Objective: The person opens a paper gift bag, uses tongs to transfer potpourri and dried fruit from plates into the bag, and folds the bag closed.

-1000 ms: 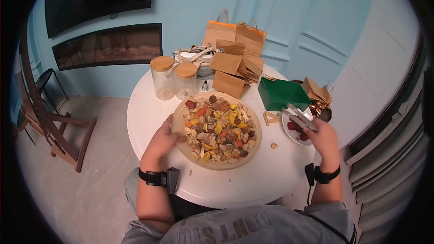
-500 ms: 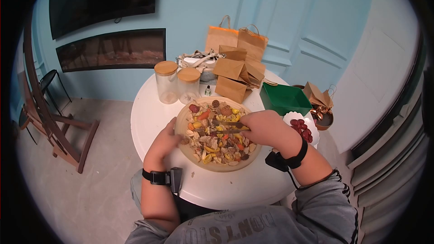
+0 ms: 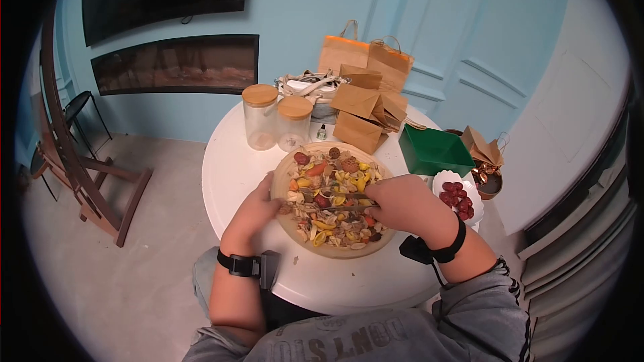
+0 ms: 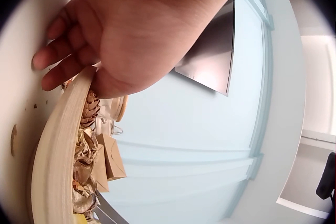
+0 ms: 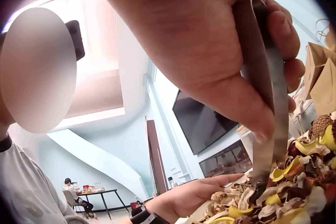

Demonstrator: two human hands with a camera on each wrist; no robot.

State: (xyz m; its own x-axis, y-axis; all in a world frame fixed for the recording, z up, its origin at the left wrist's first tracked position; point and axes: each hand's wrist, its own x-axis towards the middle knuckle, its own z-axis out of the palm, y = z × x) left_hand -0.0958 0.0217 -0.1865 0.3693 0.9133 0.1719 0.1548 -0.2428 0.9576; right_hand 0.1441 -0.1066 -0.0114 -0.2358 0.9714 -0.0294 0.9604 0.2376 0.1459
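Note:
A round wooden tray (image 3: 282, 231) holds a mixed heap of dried petals, pods, cones and yellow and orange pieces. My right hand (image 3: 412, 202) grips metal tongs (image 5: 278, 92), their tips low over the heap's middle. One dark red fruit (image 3: 322, 200) lies by the tips, between the tong arms in the head view. At the tray's left side my left hand (image 3: 255, 209) holds the rim, thumb inside and fingers outside. A pine cone (image 4: 91, 109) sits just inside the rim near that thumb. Several more red fruits (image 3: 456, 196) lie in a white scalloped dish (image 3: 475, 191) on the right.
Behind the tray stand two wooden-lidded jars (image 3: 260, 121), a small bottle (image 3: 321, 133) and brown paper bags (image 3: 359, 131). A green box (image 3: 436, 151) is at the back right, beside a brown pot (image 3: 493, 188). Crumbs lie on the white table (image 3: 322, 288).
My right hand has swung the tongs left from the white dish to over the tray. The left hand stays at the rim. A red fruit now shows by the tong tips.

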